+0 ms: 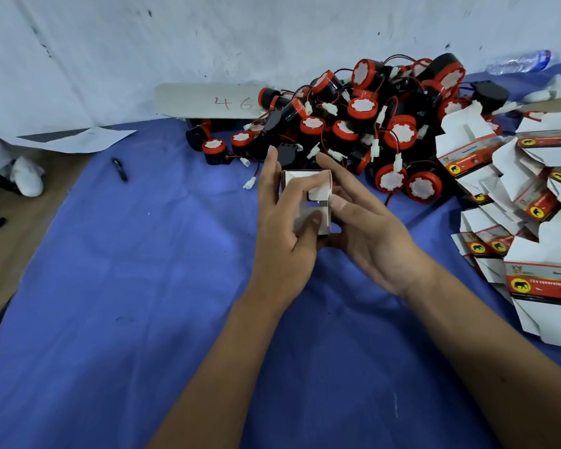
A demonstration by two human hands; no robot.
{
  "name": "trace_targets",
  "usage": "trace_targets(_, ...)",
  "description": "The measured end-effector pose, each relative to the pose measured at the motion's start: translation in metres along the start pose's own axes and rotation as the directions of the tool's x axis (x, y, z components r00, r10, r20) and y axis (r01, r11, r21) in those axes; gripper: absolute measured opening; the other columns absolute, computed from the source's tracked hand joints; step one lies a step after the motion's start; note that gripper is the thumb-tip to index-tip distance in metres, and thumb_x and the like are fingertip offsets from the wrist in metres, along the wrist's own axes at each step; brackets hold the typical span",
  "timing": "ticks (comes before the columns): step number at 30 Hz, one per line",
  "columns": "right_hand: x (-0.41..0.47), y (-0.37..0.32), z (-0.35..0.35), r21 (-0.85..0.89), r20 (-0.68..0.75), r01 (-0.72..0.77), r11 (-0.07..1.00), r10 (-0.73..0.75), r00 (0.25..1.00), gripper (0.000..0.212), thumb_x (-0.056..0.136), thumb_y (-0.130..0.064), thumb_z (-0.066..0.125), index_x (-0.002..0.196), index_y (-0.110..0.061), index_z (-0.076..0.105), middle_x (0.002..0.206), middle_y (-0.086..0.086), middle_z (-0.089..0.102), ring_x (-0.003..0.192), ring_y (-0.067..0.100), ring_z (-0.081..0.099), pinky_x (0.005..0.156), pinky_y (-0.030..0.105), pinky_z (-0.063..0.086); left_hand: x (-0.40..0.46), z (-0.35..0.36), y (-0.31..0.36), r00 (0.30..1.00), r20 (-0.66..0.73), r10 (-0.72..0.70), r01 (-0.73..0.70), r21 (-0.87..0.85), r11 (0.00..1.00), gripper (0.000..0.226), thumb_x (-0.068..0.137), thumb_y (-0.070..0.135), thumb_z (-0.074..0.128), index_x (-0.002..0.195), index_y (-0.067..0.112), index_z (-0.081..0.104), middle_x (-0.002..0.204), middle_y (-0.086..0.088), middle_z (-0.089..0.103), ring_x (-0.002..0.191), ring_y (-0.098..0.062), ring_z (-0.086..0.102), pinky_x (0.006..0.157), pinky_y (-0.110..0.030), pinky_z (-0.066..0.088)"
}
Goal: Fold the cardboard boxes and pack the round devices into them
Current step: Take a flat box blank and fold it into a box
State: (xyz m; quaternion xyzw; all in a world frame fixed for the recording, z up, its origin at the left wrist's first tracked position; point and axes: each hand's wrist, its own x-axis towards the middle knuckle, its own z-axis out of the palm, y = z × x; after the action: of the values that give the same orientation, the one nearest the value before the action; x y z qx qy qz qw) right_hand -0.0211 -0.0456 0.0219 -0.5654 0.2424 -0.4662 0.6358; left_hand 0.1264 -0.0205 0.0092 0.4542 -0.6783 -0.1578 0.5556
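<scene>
1. I've got both hands at mid-table on one small white cardboard box (306, 202), lifted just above the blue cloth (117, 286).
2. My left hand (285, 228) is wrapped round the box's left side: thumb across the near face, fingers up behind it.
3. My right hand (366, 228) is loosely spread, thumb pressing the box's right edge, fingers reaching past its far side.
4. The box's top flaps stand open; what's inside, I cannot tell.
5. Just beyond my fingers lies the heap of round devices (363, 124), red-rimmed, black-bodied, wires tangled.
6. To my right, a pile of flat unfolded boxes (525, 196) with red and yellow labels.
7. Far left on the cloth, a black pen (120, 169).
</scene>
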Motion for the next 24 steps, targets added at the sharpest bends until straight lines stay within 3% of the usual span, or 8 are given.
trace_targets(3, -0.001, 0.003, 0.0, -0.087, -0.067, 0.016, 0.996, -0.022, 0.998, 0.058, 0.095, -0.025, 0.061, 0.151, -0.03, 0.045, 0.123, 0.007, 0.062, 0.112, 0.036, 0.063, 0.084, 0.059, 0.053, 0.0, 0.0, 0.0, 1.0, 0.006, -0.011, 0.011, 0.019, 1.0, 0.047, 0.096, -0.004, 0.054, 0.136, 0.019, 0.062, 0.172, -0.011, 0.01, 0.159, -0.006, 0.008, 0.12, -0.022, 0.031)
trace_targets(8, -0.002, 0.004, 0.001, -0.19, -0.154, -0.009, 0.982, -0.021, 0.988, 0.062, 0.091, -0.032, 0.074, 0.147, -0.022, 0.048, 0.131, 0.005, 0.065, 0.109, 0.034, 0.07, 0.075, 0.054, 0.059, 0.001, 0.0, 0.005, 0.999, 0.004, 0.041, -0.041, 0.049, 0.998, 0.038, 0.084, -0.009, 0.054, 0.118, 0.004, 0.067, 0.17, -0.015, 0.016, 0.14, 0.02, 0.027, 0.096, -0.01, 0.044)
trace_targets(10, -0.001, 0.003, 0.001, -0.187, -0.186, 0.005, 0.982, -0.04, 0.982, 0.061, 0.088, -0.03, 0.075, 0.144, -0.019, 0.052, 0.129, 0.008, 0.067, 0.109, 0.032, 0.071, 0.074, 0.05, 0.061, 0.001, 0.001, 0.006, 0.999, 0.022, 0.038, -0.038, 0.002, 0.999, 0.042, 0.083, -0.013, 0.054, 0.121, 0.003, 0.063, 0.169, -0.017, 0.021, 0.14, 0.013, 0.035, 0.096, -0.013, 0.047)
trace_targets(13, 0.0, 0.003, -0.002, -0.169, -0.214, 0.021, 0.985, -0.058, 0.975, 0.05, 0.091, -0.018, 0.073, 0.138, -0.014, 0.056, 0.126, 0.01, 0.069, 0.11, 0.033, 0.071, 0.082, 0.055, 0.061, 0.0, 0.002, 0.005, 0.998, 0.066, 0.026, -0.019, -0.095, 0.995, 0.074, 0.081, -0.012, 0.062, 0.147, 0.016, 0.04, 0.168, -0.012, 0.025, 0.148, -0.015, 0.04, 0.106, -0.033, 0.052)
trace_targets(17, 0.001, 0.006, -0.004, -0.214, -0.206, 0.018, 0.977, -0.063, 0.976, 0.038, 0.098, -0.009, 0.067, 0.135, -0.012, 0.059, 0.121, 0.011, 0.072, 0.109, 0.032, 0.071, 0.088, 0.061, 0.059, 0.0, 0.0, 0.0, 0.984, 0.178, 0.012, -0.005, -0.04, 0.999, 0.1, 0.079, -0.007, 0.073, 0.16, 0.022, 0.022, 0.172, 0.0, 0.015, 0.157, -0.026, 0.024, 0.116, -0.052, 0.043)
trace_targets(19, 0.002, 0.007, -0.004, -0.229, -0.212, 0.013, 0.973, -0.063, 0.975, 0.034, 0.099, -0.006, 0.064, 0.133, -0.011, 0.061, 0.115, 0.013, 0.074, 0.103, 0.034, 0.073, 0.088, 0.059, 0.06, 0.001, -0.002, -0.003, 0.985, 0.171, 0.026, -0.032, 0.034, 0.999, 0.098, 0.08, -0.002, 0.079, 0.16, 0.017, 0.026, 0.172, 0.002, 0.018, 0.159, -0.015, 0.017, 0.123, -0.046, 0.035)
trace_targets(24, 0.002, 0.008, -0.006, -0.308, -0.223, 0.005, 0.951, -0.077, 0.972, 0.027, 0.1, -0.002, 0.061, 0.126, -0.008, 0.064, 0.108, 0.014, 0.076, 0.099, 0.033, 0.074, 0.088, 0.055, 0.06, 0.002, -0.005, -0.003, 0.989, 0.14, 0.053, -0.077, 0.174, 0.982, 0.088, 0.079, 0.023, 0.089, 0.153, 0.013, 0.043, 0.159, 0.01, 0.04, 0.153, -0.012, 0.032, 0.121, -0.034, 0.036)
